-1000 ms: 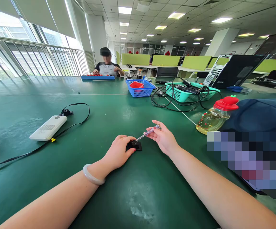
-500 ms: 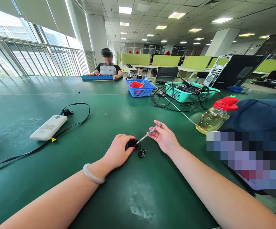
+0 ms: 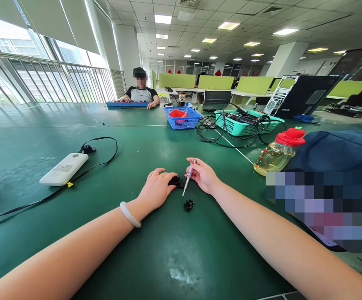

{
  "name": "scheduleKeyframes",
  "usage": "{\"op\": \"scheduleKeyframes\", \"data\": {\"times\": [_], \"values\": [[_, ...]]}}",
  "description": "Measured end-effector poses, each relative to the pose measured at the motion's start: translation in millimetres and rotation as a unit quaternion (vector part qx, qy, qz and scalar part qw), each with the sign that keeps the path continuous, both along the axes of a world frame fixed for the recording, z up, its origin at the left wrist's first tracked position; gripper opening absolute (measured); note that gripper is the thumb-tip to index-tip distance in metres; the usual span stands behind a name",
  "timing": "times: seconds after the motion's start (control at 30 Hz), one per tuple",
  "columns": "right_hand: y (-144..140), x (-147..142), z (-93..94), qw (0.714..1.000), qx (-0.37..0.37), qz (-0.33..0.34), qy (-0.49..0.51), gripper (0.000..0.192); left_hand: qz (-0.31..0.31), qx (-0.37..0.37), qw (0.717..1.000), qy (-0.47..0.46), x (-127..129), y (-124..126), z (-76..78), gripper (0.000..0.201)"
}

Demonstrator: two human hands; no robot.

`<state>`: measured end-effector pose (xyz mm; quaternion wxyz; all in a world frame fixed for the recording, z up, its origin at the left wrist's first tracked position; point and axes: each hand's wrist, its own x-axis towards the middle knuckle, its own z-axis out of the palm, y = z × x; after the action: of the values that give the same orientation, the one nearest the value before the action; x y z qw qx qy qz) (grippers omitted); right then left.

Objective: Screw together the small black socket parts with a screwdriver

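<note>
Far left on the green table mat: a white rectangular power bank with its black cable, untouched. Centre: left hand pressing down a small black plastic part, fingers curled over its near edge, pinning rather than lifting. Just right: right hand pinching a slim clear-handled screwdriver, tip angled down beside the part. Apart, nearer: 1 small black round piece, lying loose. Seemingly mid-disassembly; next move likely calling for steady tip placement. Further right: a red-capped clear bottle.
</note>
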<state>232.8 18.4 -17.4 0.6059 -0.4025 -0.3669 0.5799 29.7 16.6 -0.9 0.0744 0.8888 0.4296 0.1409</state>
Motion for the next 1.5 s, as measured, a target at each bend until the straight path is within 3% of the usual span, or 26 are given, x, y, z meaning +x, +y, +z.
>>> {"op": "scheduleKeyframes", "data": {"times": [0.23,0.4,0.53,0.67,0.77,1.23,1.33,1.5], "values": [[14.4,5.0,1.3,0.999,-0.012,0.033,0.022,0.024,0.022,-0.011,1.0,0.014,-7.0,32.9,6.5,0.041],[7.9,6.7,2.2,0.996,0.075,-0.034,-0.019,0.038,0.03,-0.011,0.999,-0.022,-10.3,39.5,-1.3,0.039],[6.1,10.3,5.1,0.981,0.134,-0.136,-0.037,0.038,0.014,-0.02,0.999,-0.038,-12.3,37.4,-4.5,0.039],[10.7,14.2,3.1,0.975,0.111,-0.186,-0.042,0.035,0.02,-0.032,0.999,-0.028,-12.9,36.7,-5.0,0.043],[11.9,15.5,0.5,0.977,0.091,-0.189,-0.04,0.035,0.015,-0.032,0.999,-0.026,-13.4,37.7,-6.1,0.044],[6.0,10.5,2.5,0.975,0.137,-0.145,-0.095,0.038,-0.016,-0.02,0.999,-0.039,-15.6,36.8,-6.8,0.047],[1.2,8.8,5.6,0.956,0.183,-0.13,-0.192,0.032,-0.022,-0.015,0.999,-0.042,-15.8,37.0,-6.1,0.048],[-13.0,-1.9,12.3,0.89,0.267,-0.113,-0.351,0.019,-0.019,-0.025,0.999,-0.029,-16.4,37.3,-4.7,0.049]]}}
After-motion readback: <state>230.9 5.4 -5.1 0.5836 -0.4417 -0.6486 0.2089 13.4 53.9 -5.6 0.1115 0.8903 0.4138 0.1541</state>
